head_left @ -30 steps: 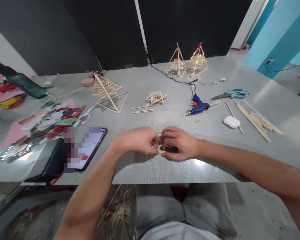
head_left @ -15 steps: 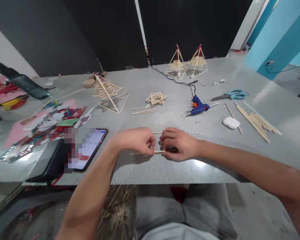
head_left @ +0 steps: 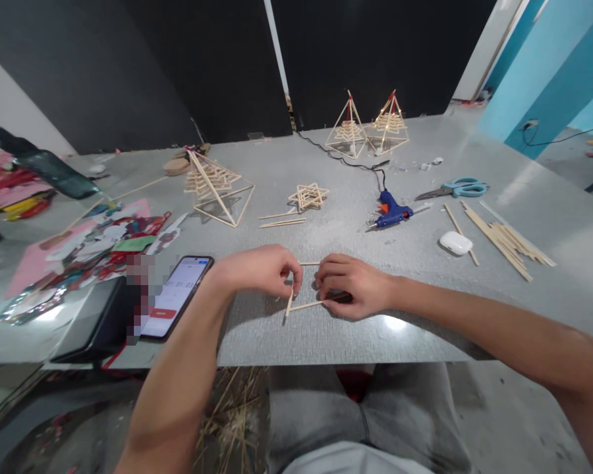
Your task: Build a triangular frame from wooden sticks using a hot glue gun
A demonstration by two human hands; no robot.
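- Two hands, left and right, at the clock's centre
- Three sticks between them
- Three stick pyramids: one at ten, two at one o'clock
- One stick star, twelve
- One glue gun, two
- One pair of shears, two
- One white case, three
- Piled sticks, three, overlapping too much to count surely
- One phone, nine
- One bottle, ten
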